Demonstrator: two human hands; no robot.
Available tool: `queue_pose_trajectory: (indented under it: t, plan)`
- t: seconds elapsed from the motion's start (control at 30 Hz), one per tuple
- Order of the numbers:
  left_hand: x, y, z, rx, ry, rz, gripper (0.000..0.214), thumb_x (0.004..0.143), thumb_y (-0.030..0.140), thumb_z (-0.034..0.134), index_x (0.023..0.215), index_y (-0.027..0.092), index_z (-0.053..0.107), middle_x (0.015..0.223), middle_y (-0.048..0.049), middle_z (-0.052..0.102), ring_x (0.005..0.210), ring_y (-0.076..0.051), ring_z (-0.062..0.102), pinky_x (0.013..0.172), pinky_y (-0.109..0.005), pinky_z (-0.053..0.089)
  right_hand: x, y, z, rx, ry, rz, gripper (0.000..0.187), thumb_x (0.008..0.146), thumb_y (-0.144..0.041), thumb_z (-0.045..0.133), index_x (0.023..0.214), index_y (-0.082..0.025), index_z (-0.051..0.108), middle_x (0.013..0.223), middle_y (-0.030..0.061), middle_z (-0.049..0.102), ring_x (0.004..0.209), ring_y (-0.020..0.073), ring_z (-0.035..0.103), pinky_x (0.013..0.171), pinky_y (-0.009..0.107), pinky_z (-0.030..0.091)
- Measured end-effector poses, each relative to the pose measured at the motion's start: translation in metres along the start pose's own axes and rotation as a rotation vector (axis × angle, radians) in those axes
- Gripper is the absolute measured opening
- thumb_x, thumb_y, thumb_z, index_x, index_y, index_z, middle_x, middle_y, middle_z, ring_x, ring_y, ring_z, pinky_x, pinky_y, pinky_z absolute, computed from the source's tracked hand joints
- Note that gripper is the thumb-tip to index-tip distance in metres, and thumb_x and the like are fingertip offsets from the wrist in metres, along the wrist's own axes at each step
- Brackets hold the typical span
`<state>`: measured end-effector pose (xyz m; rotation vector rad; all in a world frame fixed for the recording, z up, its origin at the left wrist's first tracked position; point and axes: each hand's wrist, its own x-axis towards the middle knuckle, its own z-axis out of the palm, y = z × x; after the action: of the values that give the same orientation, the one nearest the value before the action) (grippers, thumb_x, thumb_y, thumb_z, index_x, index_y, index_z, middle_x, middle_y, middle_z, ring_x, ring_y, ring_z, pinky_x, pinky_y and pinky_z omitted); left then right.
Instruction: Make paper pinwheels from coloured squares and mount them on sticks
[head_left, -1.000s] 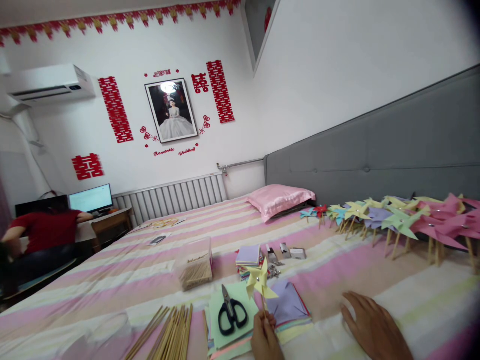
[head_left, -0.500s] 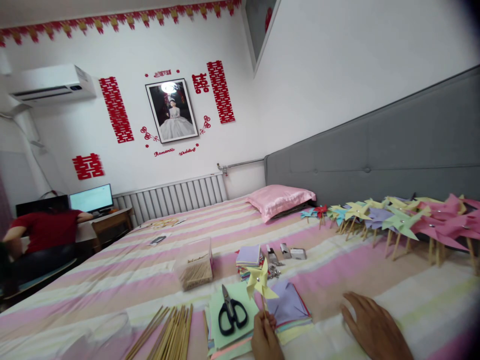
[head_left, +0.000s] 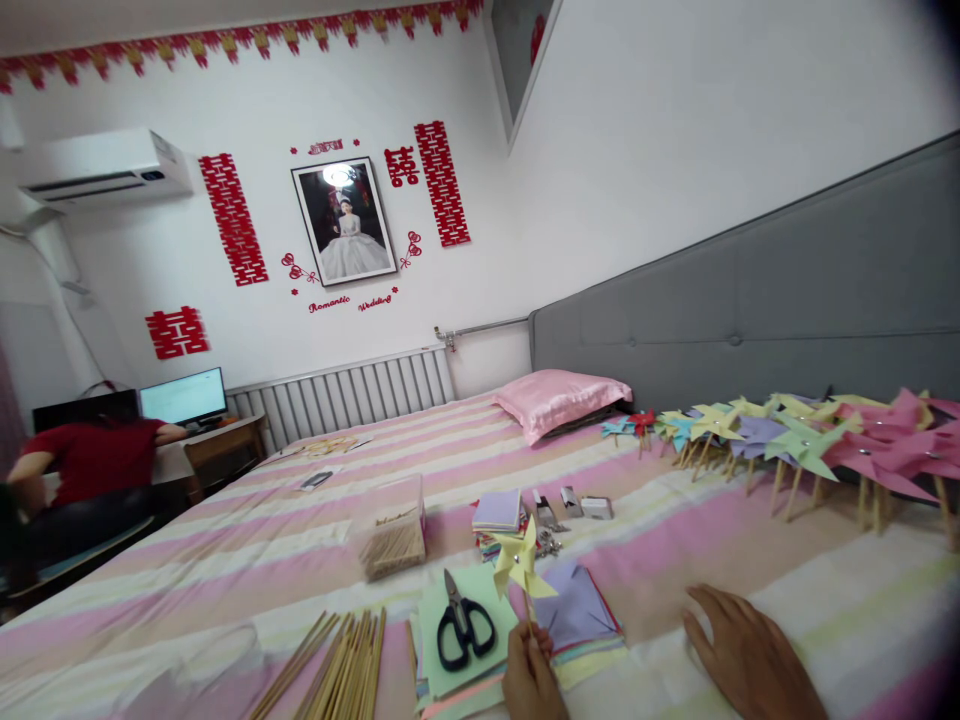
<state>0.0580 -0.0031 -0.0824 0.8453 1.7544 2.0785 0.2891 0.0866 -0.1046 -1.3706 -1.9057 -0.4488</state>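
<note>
My left hand (head_left: 531,672) pinches the thin stick of a yellow paper pinwheel (head_left: 517,560), which stands upright with a silver pin at its centre. Behind it lies a stack of coloured paper squares, a creased purple sheet (head_left: 574,605) on top. Just left of that hand, black-handled scissors (head_left: 465,632) rest on a stack of paper with a green sheet (head_left: 431,600) uppermost. My right hand (head_left: 750,650) lies on the striped bedspread (head_left: 660,560), fingers stretched out, holding nothing.
Wooden sticks (head_left: 352,665) lie at front left, near a clear plastic box (head_left: 394,540) of thinner sticks. Small paper squares (head_left: 499,512) and little boxes (head_left: 596,507) sit beyond. Finished pinwheels (head_left: 806,440) line the grey headboard (head_left: 712,290) by a pink pillow (head_left: 562,395). A person (head_left: 97,470) sits at a desk.
</note>
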Motion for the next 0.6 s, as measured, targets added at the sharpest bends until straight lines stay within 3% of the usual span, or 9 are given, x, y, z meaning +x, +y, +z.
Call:
queue_pose_trajectory:
  t: [0.23,0.6]
  plan:
    - [0.001,0.009,-0.006,-0.053,-0.050,0.031,0.037,0.075,0.054,0.052,0.077,0.018,0.062,0.065,-0.0043,0.069,0.063,-0.020,0.066,0.064,-0.035,0.051,0.000,0.000,0.000,-0.001,-0.002,0.003,0.034,0.082,-0.032,0.047,0.099,-0.011,0.067,0.099,0.0143,0.071,0.092,0.0285,0.063,0.082,0.041,0.043]
    - [0.000,0.012,-0.006,-0.064,-0.051,0.018,0.035,0.073,0.053,0.053,0.075,0.019,0.061,0.065,-0.0069,0.069,0.063,-0.022,0.066,0.065,-0.034,0.051,0.000,0.000,0.000,0.007,0.001,0.000,0.034,0.081,-0.031,0.047,0.100,-0.010,0.066,0.100,0.0148,0.070,0.093,0.0286,0.062,0.083,0.041,0.043]
